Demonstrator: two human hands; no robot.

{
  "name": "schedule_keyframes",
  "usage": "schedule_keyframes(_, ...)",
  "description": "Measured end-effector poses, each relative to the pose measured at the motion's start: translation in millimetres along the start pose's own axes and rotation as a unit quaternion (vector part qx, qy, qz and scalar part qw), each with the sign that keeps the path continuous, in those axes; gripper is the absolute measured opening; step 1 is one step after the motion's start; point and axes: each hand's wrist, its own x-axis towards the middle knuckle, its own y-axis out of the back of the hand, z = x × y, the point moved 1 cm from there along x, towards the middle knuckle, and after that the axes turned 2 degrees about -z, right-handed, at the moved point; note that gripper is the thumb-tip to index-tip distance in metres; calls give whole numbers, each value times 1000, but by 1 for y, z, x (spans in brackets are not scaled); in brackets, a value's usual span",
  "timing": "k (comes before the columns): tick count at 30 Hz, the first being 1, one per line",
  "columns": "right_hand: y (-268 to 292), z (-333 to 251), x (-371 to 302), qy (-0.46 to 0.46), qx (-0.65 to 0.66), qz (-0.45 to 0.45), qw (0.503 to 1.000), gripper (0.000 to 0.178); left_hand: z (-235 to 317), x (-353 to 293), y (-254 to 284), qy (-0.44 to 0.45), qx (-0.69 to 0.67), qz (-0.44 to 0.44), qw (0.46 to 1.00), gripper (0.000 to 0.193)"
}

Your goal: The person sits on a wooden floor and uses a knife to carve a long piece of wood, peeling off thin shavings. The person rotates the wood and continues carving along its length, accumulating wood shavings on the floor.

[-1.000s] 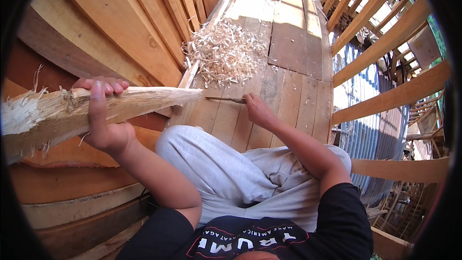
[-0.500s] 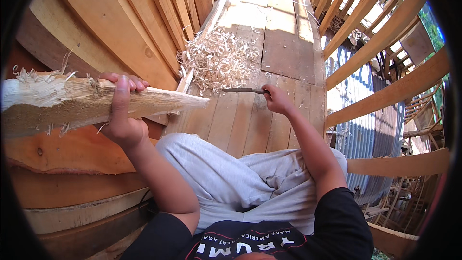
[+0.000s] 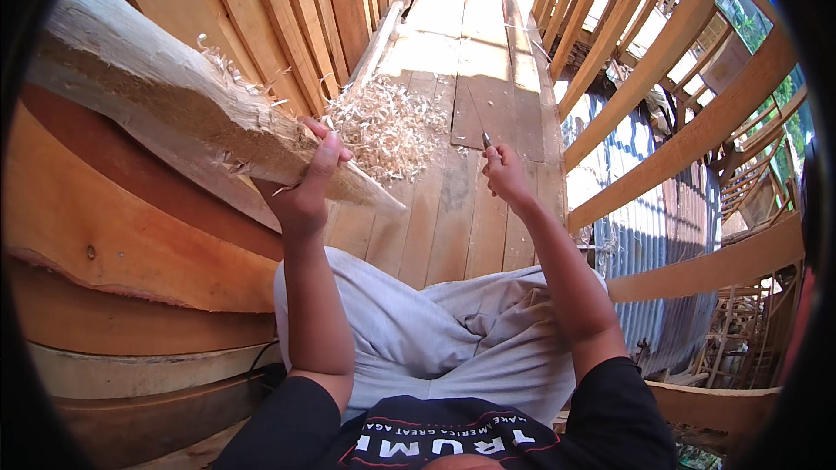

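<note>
A thick pale wooden pole (image 3: 157, 70) slants in from the upper left, tapering to a sharpened point above the floor. My left hand (image 3: 309, 174) is closed around it a little behind the point, thumb on top. Ragged slivers and curls cling to the pole's upper side behind that hand. My right hand (image 3: 507, 176) is closed on the handle of a knife (image 3: 487, 138), apart from the pole and to its right. The knife's thin blade points up and away, seen nearly edge-on.
A heap of wood shavings (image 3: 387, 126) lies on the plank floor (image 3: 435, 244) beyond my hands. Upright boards (image 3: 252, 17) line the left side. A slatted wooden railing (image 3: 662, 174) runs along the right, with corrugated metal sheets (image 3: 636, 235) below it.
The pole has swung so its point tips lower and further right, my left hand moving with it. The knife has turned from pointing left to pointing away from me.
</note>
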Motion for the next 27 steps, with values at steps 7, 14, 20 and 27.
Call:
schedule_keyframes(7,-12,-11,-45,-130,68,-81,986,27,-12,-7,-9,-5,-21,-20,1000,25)
schedule_keyframes(14,-53,23,-59,-145,56,-113,981,31,-34,-17,-21,16,-49,-47,998,26)
schedule_keyframes(20,-64,10,-59,-106,24,-144,984,40,-39,-15,-14,18,-59,-56,997,24)
schedule_keyframes(27,-76,-22,-67,-40,122,-143,981,31,-37,-9,-18,6,-61,-75,995,18)
